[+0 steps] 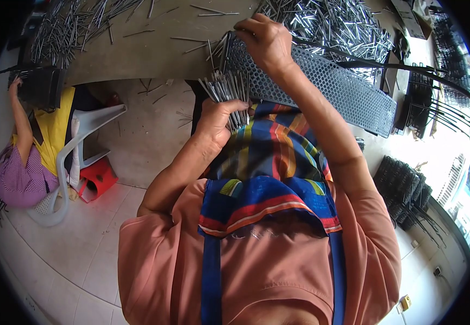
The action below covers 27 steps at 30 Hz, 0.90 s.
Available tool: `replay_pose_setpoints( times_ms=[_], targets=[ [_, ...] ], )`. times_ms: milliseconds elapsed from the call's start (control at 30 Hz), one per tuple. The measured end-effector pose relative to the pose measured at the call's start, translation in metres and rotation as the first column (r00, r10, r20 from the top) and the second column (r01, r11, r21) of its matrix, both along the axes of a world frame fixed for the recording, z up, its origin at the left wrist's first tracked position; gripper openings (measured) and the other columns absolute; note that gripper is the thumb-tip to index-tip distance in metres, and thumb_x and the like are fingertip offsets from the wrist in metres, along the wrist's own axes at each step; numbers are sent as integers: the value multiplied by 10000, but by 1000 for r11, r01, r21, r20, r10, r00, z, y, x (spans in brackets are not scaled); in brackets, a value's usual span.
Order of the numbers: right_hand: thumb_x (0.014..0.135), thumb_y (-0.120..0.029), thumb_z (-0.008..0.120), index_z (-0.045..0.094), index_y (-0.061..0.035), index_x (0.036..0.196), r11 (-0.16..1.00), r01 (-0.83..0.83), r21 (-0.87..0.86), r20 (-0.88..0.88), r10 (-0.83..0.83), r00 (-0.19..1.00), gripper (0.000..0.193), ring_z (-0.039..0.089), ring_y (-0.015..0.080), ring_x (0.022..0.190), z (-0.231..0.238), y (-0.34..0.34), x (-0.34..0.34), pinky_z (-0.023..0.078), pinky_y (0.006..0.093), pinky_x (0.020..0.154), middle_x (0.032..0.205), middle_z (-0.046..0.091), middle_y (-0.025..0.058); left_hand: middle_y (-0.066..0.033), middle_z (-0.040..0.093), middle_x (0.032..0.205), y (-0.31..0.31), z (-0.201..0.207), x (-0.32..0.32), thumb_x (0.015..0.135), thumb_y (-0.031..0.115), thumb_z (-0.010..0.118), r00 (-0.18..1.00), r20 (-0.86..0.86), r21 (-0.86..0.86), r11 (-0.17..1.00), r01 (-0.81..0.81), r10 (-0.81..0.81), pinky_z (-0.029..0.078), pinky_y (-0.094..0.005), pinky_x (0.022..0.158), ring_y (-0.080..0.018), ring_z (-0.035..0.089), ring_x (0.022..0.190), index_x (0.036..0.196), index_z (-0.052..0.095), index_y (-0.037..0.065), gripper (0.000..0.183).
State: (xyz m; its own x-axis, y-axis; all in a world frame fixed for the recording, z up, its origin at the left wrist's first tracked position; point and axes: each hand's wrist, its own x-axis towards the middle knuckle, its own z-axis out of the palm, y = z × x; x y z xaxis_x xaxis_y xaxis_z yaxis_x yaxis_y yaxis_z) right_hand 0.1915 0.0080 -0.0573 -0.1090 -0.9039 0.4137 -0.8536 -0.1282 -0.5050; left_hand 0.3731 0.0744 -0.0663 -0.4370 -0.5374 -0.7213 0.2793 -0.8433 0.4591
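My left hand (216,116) is closed round a bunch of thin metal rods (229,89), which fan out at their upper ends. A long grey perforated metal panel (327,84), full of round holes, slants from the table edge down across my lap to the right. Over the panel's left end reaches my right hand (267,40), its fingers bent and pressed together. Whatever sits between those fingertips is too small or hidden to make out. The rods stand close beside the panel's left end.
A big heap of loose silver rods (327,24) covers the table (132,54) behind the panel, with another pile (67,35) at the far left. Seated in a white plastic chair (64,162) is another person (26,173) handling a dark panel. Dark racks (403,184) stand at right.
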Motion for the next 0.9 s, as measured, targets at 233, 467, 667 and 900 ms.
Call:
replay_pose_setpoints(
  times_ms=[233,467,667,900],
  targets=[
    [770,-229,704,728,-106,869,984,-71,161,-223,107,969,160,649,291,722,1,-5,1,529,377,620,887,640,39,-150,681,813,-2,-7,8,721,-75,634,999,5,34,999,-38,38,569,-363,699,-250,675,716,920,650,-62,200],
    [817,-145,704,696,-26,805,699,-337,630,653,-243,718,120,502,76,504,13,59,5,396,248,482,536,530,5,-130,683,862,-6,10,-5,716,-93,623,998,-62,-92,996,-15,9,581,-361,653,-247,684,730,1043,624,-42,331],
    [828,-101,702,686,-19,802,736,-318,598,767,-411,492,87,506,70,496,17,69,-11,382,217,455,618,588,11,-122,692,864,-3,0,-2,726,-92,631,999,23,-97,995,-24,27,579,-339,657,-229,686,717,994,647,-39,273],
    [808,-14,711,722,-32,894,987,145,-67,725,-52,687,88,516,45,541,-12,33,-18,398,191,485,714,652,5,-149,694,825,4,10,-2,715,-95,653,997,71,-77,997,13,-8,582,-353,606,-240,683,666,905,656,-58,193]
  ],
)
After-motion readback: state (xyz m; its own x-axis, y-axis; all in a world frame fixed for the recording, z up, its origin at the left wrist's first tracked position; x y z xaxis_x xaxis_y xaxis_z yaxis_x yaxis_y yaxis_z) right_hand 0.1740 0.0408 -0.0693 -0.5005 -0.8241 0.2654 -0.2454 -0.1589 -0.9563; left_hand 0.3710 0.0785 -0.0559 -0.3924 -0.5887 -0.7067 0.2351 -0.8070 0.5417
